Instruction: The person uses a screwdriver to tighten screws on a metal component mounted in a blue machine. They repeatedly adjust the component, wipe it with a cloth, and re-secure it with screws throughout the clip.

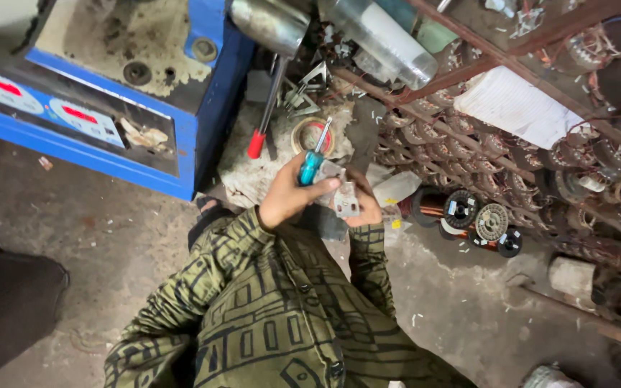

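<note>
Left hand gripping teal screwdriver, right hand apparently holding metal bracket

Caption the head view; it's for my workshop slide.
Left hand holds a teal-handled screwdriver against a small metal part in the right hand.

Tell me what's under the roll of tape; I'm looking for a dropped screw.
The tape roll rests on a dirty whitish block, which shows through its open centre. The left hand, holding the teal-handled screwdriver, covers the block nearer the person, so no screw can be confirmed.
</note>
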